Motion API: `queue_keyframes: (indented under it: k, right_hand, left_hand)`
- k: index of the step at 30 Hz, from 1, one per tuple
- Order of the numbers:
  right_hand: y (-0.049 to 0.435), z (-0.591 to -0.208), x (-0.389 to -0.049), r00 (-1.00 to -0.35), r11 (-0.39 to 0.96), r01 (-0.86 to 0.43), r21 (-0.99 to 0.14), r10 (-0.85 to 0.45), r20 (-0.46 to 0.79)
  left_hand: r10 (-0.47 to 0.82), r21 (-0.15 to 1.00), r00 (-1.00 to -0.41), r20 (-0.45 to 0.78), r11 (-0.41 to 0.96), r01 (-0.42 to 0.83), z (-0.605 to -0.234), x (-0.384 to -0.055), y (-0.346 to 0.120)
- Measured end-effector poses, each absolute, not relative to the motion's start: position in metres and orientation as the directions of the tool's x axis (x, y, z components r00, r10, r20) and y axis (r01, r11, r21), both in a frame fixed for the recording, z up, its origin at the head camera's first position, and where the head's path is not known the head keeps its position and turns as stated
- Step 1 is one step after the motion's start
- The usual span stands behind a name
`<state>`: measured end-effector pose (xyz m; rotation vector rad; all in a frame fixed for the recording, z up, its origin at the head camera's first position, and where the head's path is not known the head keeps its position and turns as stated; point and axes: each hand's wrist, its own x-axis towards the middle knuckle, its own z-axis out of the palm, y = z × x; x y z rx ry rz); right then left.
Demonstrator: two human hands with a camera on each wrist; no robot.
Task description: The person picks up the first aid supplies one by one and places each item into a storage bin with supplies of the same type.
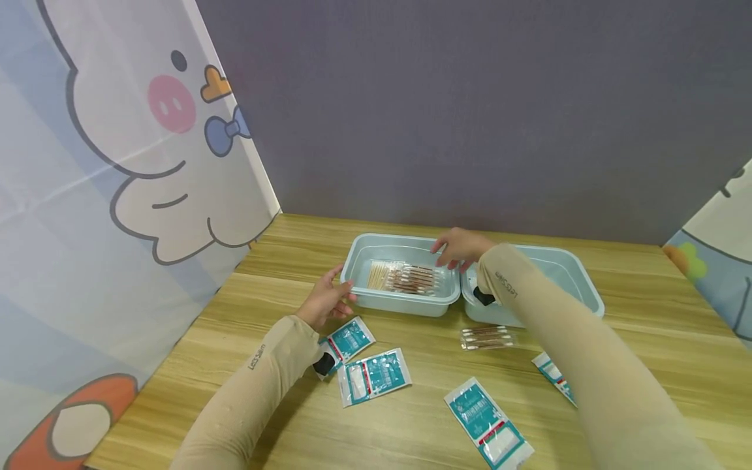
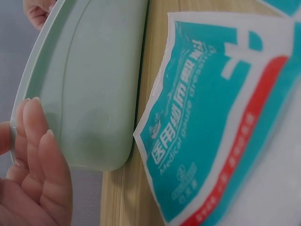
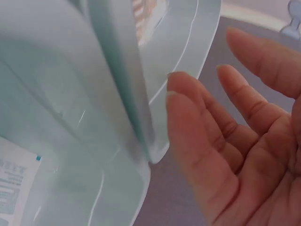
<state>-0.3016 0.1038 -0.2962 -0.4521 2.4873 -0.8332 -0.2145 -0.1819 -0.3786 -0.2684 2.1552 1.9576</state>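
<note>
My left hand (image 1: 322, 299) is at the left end of a pale green plastic bin (image 1: 405, 304), its fingers (image 2: 35, 127) extended right at the rim. Inside that bin lie packs of cotton swabs (image 1: 411, 279), brown-stemmed ones beside pale wooden-stemmed ones. Above the bin's right end, where it meets a second bin (image 1: 564, 261), hovers my right hand (image 1: 464, 247). Its fingers are spread and loosely bent, with nothing between them in the right wrist view. A white printed packet (image 3: 14, 181) lies in the second bin, largely hidden by my right forearm in the head view.
Teal-and-white medical gauze dressing packets lie on the wooden table: one (image 2: 188, 108) by my left wrist, one (image 1: 376, 376) beside it, one (image 1: 489, 423) nearer the front and another (image 1: 555, 376) partly under my right arm. A swab pack (image 1: 486, 337) rests before the second bin. A grey wall (image 1: 470, 117) stands behind.
</note>
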Motion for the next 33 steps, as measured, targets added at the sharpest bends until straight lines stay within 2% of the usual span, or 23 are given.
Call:
queue_keyframes:
  k: [9, 22, 33]
  right_hand:
    - [0.097, -0.291, -0.277, -0.788, 0.778, -0.3, -0.551, -0.528, -0.317]
    - [0.102, -0.291, -0.25, -0.708, 0.707, -0.435, -0.557, -0.651, -0.274]
    - [0.112, -0.298, -0.231, -0.676, 0.656, -0.52, -0.547, -0.708, -0.206]
  left_hand:
    - [0.002, 0.952, -0.958, -0.287, 0.113, -0.285, -0.377, -0.213, -0.181]
    - [0.008, 0.95, -0.957, -0.291, 0.118, -0.288, -0.378, -0.212, -0.181]
    - [0.016, 0.952, -0.959, -0.284, 0.121, -0.28, -0.379, -0.213, -0.182]
